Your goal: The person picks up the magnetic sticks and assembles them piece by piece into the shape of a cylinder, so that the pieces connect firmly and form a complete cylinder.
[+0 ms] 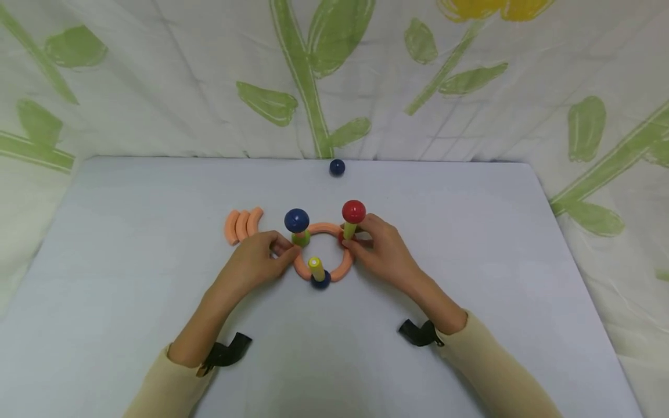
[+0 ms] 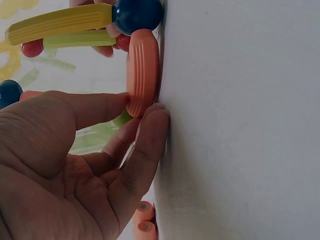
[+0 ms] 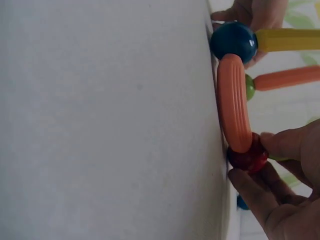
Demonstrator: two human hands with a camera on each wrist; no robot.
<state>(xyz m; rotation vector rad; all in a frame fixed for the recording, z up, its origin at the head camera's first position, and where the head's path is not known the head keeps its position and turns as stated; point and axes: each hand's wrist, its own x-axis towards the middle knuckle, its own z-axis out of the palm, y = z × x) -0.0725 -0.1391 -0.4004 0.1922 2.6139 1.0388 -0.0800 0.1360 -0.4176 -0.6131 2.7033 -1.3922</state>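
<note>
A ring of curved orange rods joined by balls lies on the table. My left hand (image 1: pixel 256 255) pinches a curved orange rod (image 2: pixel 142 72) of it between thumb and fingers, beside the green ball (image 1: pixel 300 238). On the ring's other side my right hand (image 1: pixel 389 255) grips the lower red ball (image 3: pixel 250 155). From that ball a yellow-green rod (image 1: pixel 350 231) rises, topped by another red ball (image 1: pixel 353 211). Above the green ball, a short orange rod carries a blue ball (image 1: pixel 297 220). A yellow rod (image 1: pixel 316 268) stands on the near dark blue ball (image 1: pixel 321 282), with no ball on top.
Several loose curved orange rods (image 1: pixel 243 226) lie side by side left of the ring. A loose dark blue ball (image 1: pixel 337 168) sits near the far edge of the white table (image 1: pixel 470 203). Behind hangs a white cloth (image 1: pixel 198 75) with painted leaves.
</note>
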